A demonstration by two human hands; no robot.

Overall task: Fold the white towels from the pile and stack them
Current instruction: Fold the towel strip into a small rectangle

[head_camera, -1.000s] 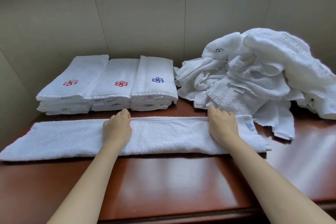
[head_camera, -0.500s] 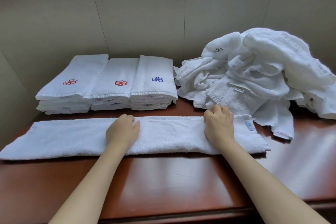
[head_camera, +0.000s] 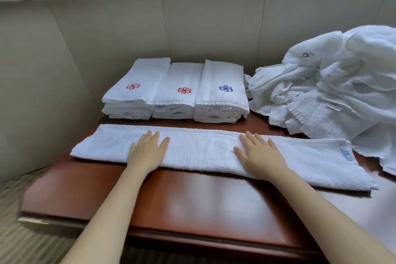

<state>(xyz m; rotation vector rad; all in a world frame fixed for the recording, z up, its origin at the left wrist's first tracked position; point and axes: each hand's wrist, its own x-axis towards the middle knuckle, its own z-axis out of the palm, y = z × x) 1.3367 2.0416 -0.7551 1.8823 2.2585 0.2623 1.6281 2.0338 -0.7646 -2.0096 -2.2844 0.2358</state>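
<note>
Long folded white towel lying across the table. Left hand and right hand rest flat on it, fingers straight, gripping nothing. Beyond the fingers: three folded stacks; beyond the right fingers, the unfolded pile.

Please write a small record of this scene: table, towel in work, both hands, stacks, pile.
table: reddish-brown wood
long towel: white, folded into a strip, flat across the table
left hand: flat on the long towel, fingers straight
right hand: flat on the long towel, fingers straight
folded stacks: three side by side behind the long towel; top emblems red, red, blue
pile: unfolded white towels, back right
</note>
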